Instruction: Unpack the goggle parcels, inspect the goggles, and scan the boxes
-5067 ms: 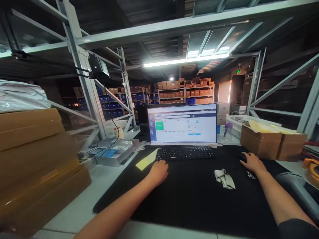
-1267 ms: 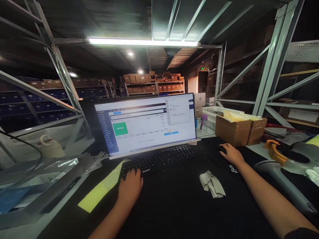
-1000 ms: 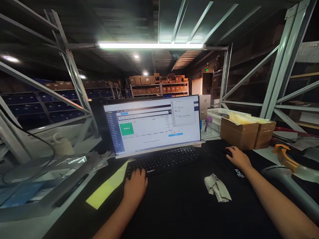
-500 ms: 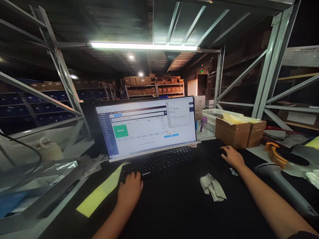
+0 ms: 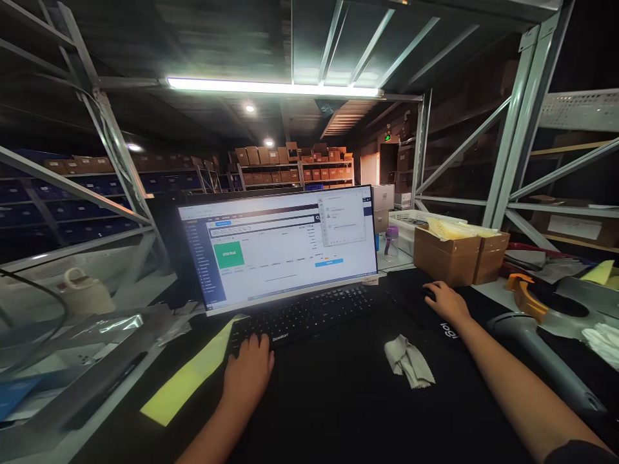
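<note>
The right hand (image 5: 449, 303) is cupping the black plastic mouse (image 5: 426, 293) (likely light, best held by its sides), the left hand (image 5: 249, 368) lying open on the black keyboard (image 5: 309, 312).

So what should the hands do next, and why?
Probably slide the dark mouse under the right hand towards the pale pop-up window open at the lit monitor's top right. The left hand rests flat at the black keyboard's near-left corner, so a click seems likelier than typing.
</note>
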`<control>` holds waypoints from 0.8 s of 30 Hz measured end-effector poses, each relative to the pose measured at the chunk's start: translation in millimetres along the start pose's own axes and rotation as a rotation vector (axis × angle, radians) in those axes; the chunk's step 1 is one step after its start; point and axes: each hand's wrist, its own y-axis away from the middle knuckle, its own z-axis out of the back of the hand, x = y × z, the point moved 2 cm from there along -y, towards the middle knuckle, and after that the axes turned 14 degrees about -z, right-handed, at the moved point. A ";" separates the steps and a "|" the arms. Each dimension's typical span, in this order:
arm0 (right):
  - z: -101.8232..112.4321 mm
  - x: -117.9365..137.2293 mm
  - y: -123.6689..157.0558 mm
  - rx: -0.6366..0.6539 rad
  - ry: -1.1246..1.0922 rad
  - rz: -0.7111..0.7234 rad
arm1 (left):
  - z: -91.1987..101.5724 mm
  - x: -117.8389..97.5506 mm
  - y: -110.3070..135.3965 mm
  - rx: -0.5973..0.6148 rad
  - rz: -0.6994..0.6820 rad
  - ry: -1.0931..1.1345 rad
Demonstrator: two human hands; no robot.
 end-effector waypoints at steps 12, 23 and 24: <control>9.0 7.9 6.6 0.002 0.036 -0.009 | -0.6 0.3 1.7 -0.001 0.010 -0.011; 7.3 7.7 6.8 -0.012 0.038 0.003 | -0.5 -0.5 1.6 -0.007 0.004 -0.007; 6.9 7.6 6.6 -0.014 0.037 0.002 | -0.6 -0.6 1.6 -0.007 0.004 -0.006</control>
